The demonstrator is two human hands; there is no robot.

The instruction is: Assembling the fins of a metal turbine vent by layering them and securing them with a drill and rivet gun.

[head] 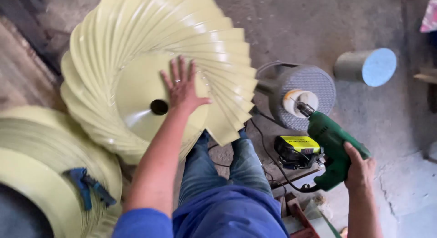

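Beside green drill, grey cylinder, black-yellow charger

Glossy pale-yellow painted metal blades — smooth; green plastic drill; rough, matt concrete floor.

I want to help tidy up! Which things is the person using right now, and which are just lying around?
In use:
- left hand flat on the pale yellow bladed wheel
- right hand gripping the green drill

Lying about:
- black and yellow box
- grey cylinder
- blue clamp on another yellow wheel
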